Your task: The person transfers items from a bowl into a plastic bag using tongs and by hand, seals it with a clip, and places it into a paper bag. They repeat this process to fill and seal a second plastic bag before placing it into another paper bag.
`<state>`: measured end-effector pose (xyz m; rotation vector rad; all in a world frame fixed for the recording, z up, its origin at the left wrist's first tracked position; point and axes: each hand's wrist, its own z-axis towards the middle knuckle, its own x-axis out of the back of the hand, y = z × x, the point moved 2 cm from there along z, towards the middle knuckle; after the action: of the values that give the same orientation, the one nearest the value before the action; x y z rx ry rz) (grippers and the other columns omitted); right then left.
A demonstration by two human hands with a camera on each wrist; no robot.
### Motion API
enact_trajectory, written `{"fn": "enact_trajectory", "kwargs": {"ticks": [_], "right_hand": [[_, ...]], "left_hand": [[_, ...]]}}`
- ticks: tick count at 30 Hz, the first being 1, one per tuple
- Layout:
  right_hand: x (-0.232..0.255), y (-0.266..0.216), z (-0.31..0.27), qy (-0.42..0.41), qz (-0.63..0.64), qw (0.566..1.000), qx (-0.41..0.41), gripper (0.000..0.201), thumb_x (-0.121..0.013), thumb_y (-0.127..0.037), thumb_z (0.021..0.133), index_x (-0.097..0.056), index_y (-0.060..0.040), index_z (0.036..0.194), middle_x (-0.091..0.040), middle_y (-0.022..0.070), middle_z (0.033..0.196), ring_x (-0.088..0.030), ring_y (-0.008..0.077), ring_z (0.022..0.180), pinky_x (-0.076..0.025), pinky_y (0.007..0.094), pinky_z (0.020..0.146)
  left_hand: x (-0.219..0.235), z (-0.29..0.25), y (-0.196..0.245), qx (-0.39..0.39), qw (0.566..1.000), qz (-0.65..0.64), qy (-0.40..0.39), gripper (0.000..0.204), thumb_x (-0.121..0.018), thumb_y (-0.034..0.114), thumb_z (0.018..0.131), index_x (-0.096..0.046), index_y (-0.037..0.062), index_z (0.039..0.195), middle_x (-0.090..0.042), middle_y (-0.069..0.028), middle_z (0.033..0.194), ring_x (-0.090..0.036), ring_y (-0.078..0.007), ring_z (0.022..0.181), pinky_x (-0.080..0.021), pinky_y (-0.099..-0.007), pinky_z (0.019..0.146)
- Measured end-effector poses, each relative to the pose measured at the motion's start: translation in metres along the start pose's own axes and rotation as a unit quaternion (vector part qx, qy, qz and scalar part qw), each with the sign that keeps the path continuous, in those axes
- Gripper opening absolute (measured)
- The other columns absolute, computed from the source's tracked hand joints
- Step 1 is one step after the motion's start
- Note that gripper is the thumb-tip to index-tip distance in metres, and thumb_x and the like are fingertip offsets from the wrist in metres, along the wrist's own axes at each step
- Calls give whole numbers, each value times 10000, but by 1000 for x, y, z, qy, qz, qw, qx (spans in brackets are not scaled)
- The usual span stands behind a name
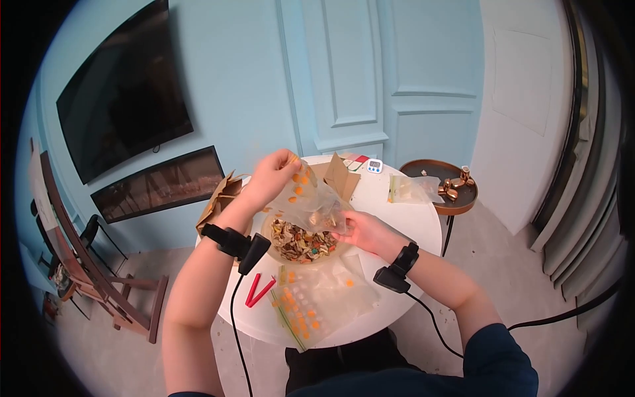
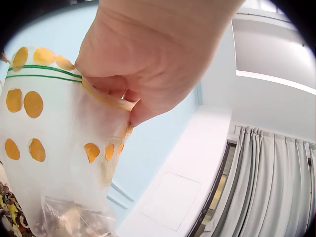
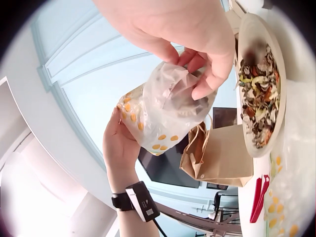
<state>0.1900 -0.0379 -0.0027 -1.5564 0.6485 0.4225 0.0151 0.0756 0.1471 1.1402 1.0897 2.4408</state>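
In the head view, my left hand (image 1: 274, 177) pinches the top edge of a translucent zip bag (image 1: 307, 198) with orange dots and holds it up over the table. The left wrist view shows the green zip lines (image 2: 44, 72) close beside the fingers. My right hand (image 1: 369, 231) grips the bag's lower end, its fingers curled into the crumpled plastic (image 3: 170, 94). Some pale contents (image 2: 74, 219) show at the bottom of the bag. Below it, a wide beige bowl (image 3: 280, 79) holds a mix of dried, shredded pieces (image 1: 297, 245).
Another dotted zip bag (image 1: 340, 298) lies flat at the table's front, beside a red V-shaped item (image 1: 258, 290). A brown paper bag (image 1: 215, 202) stands left. A folded brown paper piece (image 1: 340, 178), white timer (image 1: 374, 166) and clear bag (image 1: 413, 188) lie toward the back and right.
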Motion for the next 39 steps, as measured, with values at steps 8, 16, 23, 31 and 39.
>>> {"fn": "enact_trajectory", "kwargs": {"ticks": [8,16,23,31,39], "right_hand": [[27,-88,25,94,-256,951,147,131,-501,-178,863,-523,-77,944,-551,40,902,-578,167,826,-507,334,698],[9,-136,83,109,-531,805,241,126,-508,-185,834,-553,-67,829,-506,-3,747,-475,111,736,-403,277,620],[-29,-135,98,75,-565,783,250,178,-511,-195,841,-553,-25,809,-562,41,744,-501,137,704,-428,301,643],[-72,-140,100,21,-655,667,354,193,-503,-191,845,-529,-2,821,-582,128,737,-541,245,683,-449,347,650],[-119,-151,70,18,-687,623,374,170,-498,-176,844,-544,-13,846,-621,123,813,-577,275,723,-457,360,662]], "left_hand": [[-9,8,-87,90,984,-141,61,206,-591,229,884,-597,24,877,-601,-15,828,-502,-95,750,-422,-265,703],[-39,-13,-158,225,948,-225,-8,205,-577,284,909,-623,86,932,-621,18,911,-512,-80,817,-397,-261,759],[-49,-21,-157,285,931,-227,-6,218,-571,241,915,-642,35,911,-632,-33,883,-561,-113,784,-437,-261,695],[-61,-20,-174,279,932,-230,5,193,-556,174,905,-664,14,909,-656,-71,924,-590,-132,810,-467,-273,757],[-63,-12,-165,247,930,-272,15,228,-537,193,913,-656,42,1035,-631,-49,1092,-527,-146,1064,-358,-309,965]]}}
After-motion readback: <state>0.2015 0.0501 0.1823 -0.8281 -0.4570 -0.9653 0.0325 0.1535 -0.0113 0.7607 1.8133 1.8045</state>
